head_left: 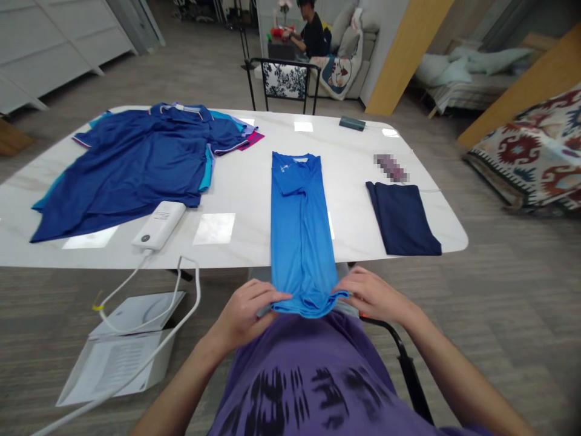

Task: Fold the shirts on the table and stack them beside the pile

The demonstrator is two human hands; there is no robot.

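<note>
A bright blue shirt (299, 230), folded lengthwise into a narrow strip, lies across the white table (236, 188) and hangs over its near edge. My left hand (247, 312) pinches the left corner of the shirt's bottom hem. My right hand (370, 293) pinches the right corner of the same hem. Both hands are just below the table edge, in front of my purple shirt.
A pile of dark blue polo shirts (131, 163) lies spread at the table's left. A folded navy garment (403, 218) sits at the right. A white power bank (158, 225) with a cable lies near the front edge. A black chair (284, 79) and a seated person (311, 33) are beyond.
</note>
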